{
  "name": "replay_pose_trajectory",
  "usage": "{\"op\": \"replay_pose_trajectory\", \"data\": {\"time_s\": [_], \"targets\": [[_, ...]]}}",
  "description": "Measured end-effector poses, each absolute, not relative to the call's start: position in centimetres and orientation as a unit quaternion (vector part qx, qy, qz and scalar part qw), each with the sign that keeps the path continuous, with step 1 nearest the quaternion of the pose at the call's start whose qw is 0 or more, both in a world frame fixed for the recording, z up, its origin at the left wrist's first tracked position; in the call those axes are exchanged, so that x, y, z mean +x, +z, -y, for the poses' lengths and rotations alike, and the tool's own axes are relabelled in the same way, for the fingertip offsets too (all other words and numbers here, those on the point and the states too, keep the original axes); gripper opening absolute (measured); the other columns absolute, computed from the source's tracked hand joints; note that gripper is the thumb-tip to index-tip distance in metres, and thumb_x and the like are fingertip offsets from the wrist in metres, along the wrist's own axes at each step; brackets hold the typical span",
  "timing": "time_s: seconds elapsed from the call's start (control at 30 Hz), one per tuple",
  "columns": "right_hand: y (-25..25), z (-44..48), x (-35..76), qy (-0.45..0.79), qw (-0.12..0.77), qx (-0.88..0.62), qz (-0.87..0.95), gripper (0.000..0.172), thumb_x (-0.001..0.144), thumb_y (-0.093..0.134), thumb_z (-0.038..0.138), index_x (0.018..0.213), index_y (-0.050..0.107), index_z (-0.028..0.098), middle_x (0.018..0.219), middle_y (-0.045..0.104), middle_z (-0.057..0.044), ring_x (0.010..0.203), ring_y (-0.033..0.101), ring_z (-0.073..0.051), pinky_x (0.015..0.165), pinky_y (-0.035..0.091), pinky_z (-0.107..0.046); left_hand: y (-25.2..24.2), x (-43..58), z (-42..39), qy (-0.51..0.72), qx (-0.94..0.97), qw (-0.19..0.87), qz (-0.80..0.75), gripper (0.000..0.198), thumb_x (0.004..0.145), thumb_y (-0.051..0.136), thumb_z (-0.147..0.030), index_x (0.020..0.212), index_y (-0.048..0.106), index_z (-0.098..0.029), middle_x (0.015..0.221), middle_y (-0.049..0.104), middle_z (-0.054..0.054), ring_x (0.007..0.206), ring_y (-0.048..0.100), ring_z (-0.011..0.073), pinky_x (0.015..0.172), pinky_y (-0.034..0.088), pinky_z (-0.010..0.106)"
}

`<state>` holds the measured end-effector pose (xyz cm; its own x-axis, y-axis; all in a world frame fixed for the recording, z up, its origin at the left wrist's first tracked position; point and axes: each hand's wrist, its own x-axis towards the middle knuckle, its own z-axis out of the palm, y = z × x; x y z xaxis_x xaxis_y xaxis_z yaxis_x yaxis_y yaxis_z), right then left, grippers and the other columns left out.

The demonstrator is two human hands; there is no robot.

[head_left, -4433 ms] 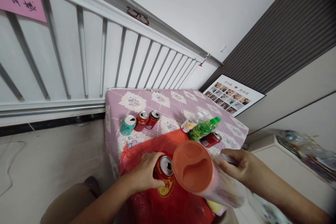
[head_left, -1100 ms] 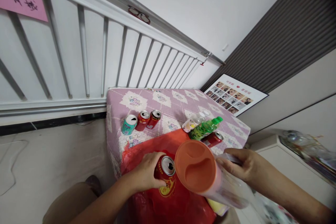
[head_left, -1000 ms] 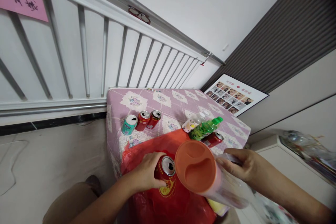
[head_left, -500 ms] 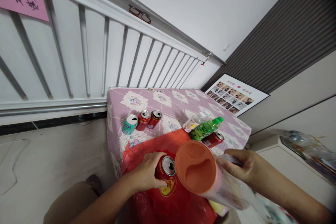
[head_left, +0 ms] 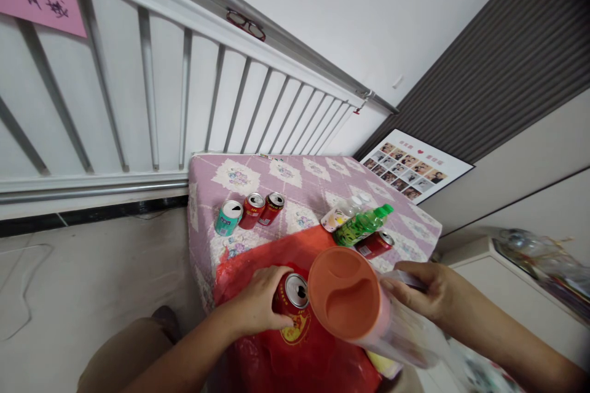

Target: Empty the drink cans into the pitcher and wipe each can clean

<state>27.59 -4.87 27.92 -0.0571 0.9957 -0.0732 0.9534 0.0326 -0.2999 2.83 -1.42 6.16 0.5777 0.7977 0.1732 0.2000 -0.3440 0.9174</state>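
Observation:
My left hand (head_left: 262, 305) is wrapped round a red drink can (head_left: 291, 296), whose opened silver top faces up. Beneath it lies a red plastic bag (head_left: 258, 350) with a yellow print, spread over the near part of the table. In my right hand (head_left: 421, 288) is the handle of a clear plastic pitcher (head_left: 396, 334) with an orange lid (head_left: 343, 291). The pitcher is tilted, its lid towards the can and very close to it; I cannot make out any liquid flowing between them. A bit of yellow cloth or packaging (head_left: 386, 363) shows under the pitcher.
On the flowered tablecloth (head_left: 304, 181) stand a teal can (head_left: 228, 218) and two red cans (head_left: 251, 211). At right lie a green bottle (head_left: 362, 226), a white-labelled bottle (head_left: 335, 218) and a red can (head_left: 374, 245). A white radiator (head_left: 225, 98) borders the table's far side.

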Motion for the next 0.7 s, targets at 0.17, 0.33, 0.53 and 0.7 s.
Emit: {"op": "replay_pose_trajectory", "data": {"time_s": [0.17, 0.33, 0.53, 0.7], "targets": [[28.12, 4.83, 27.38, 0.146, 0.025, -0.689, 0.709, 0.046, 0.084, 0.050, 0.057, 0.058, 0.042, 0.020, 0.054, 0.038, 0.001, 0.051, 0.030, -0.012, 0.044, 0.023, -0.028, 6.39, 2.77, 1.39, 0.316, 0.756, 0.470, -0.329, 0.082, 0.059, 0.080, -0.027, 0.132, 0.043, -0.025, 0.135, 0.053, 0.008, 0.125, 0.047, 0.0303, 0.109, 0.034, 0.044], [28.13, 4.88, 27.45, 0.147, 0.019, -0.691, 0.708, 0.045, 0.085, 0.047, 0.056, 0.058, 0.040, 0.020, 0.055, 0.037, 0.001, 0.053, 0.030, -0.012, 0.046, 0.022, -0.028, 6.48, 2.72, 1.41, 0.317, 0.754, 0.472, -0.329, 0.081, 0.060, 0.080, -0.025, 0.132, 0.043, -0.025, 0.136, 0.053, 0.008, 0.125, 0.047, 0.0296, 0.108, 0.035, 0.043], [27.83, 4.75, 27.92, 0.155, 0.011, -0.689, 0.708, 0.044, 0.082, 0.050, 0.058, 0.059, 0.042, 0.020, 0.058, 0.034, 0.003, 0.054, 0.028, -0.011, 0.045, 0.021, -0.026, 6.46, 2.75, 1.42, 0.319, 0.756, 0.469, -0.328, 0.081, 0.059, 0.080, -0.024, 0.132, 0.043, -0.022, 0.134, 0.054, 0.009, 0.123, 0.048, 0.0288, 0.108, 0.036, 0.044], [27.89, 4.70, 27.72, 0.167, 0.025, -0.691, 0.703, 0.045, 0.080, 0.053, 0.058, 0.057, 0.042, 0.021, 0.056, 0.031, 0.004, 0.052, 0.027, -0.011, 0.043, 0.021, -0.025, 5.96, 2.86, 1.38, 0.324, 0.755, 0.467, -0.325, 0.083, 0.060, 0.080, -0.025, 0.133, 0.042, -0.024, 0.135, 0.053, 0.008, 0.124, 0.047, 0.0291, 0.108, 0.036, 0.044]]}}
